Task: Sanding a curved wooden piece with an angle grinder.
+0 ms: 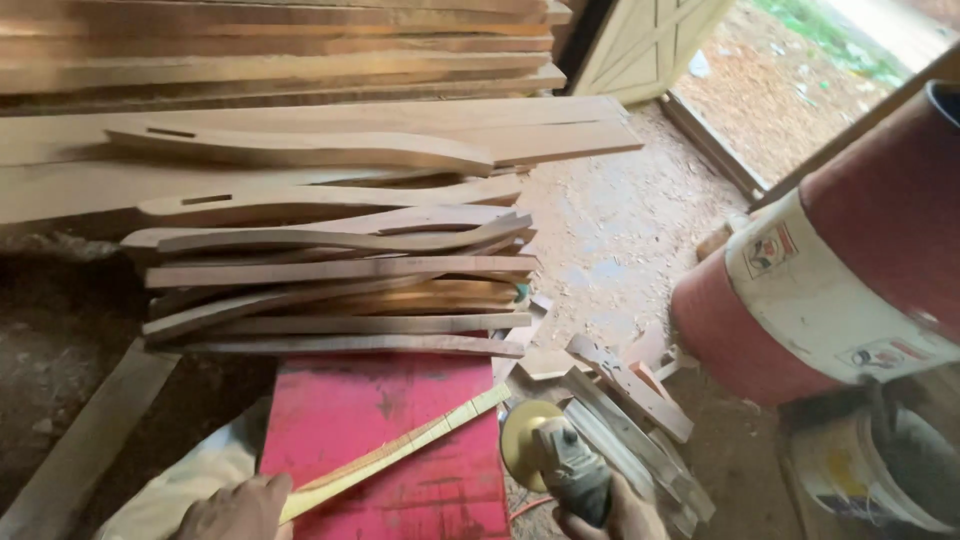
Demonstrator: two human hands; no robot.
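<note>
- Nearest the camera, the left hand (238, 508) is closed on the near end of a thin curved wooden strip (400, 450), which lies aslant across the red tabletop (345, 415).
- An angle grinder (565, 465) with a yellow sanding disc (528, 442) is gripped by the right hand (615, 512), just right of the tabletop and apart from the strip.
- For a clean pass, the strip would best be pinned flat, the disc laid at a shallow angle and run along the grain with light pressure, well away from the left hand's fingers.
- Both hands are cut off by the bottom edge; the grinder's switch and cord cannot be made out.
- Curved wooden pieces (340, 270) are stacked beyond, and a red drum (840, 290) is cut off at the right.
</note>
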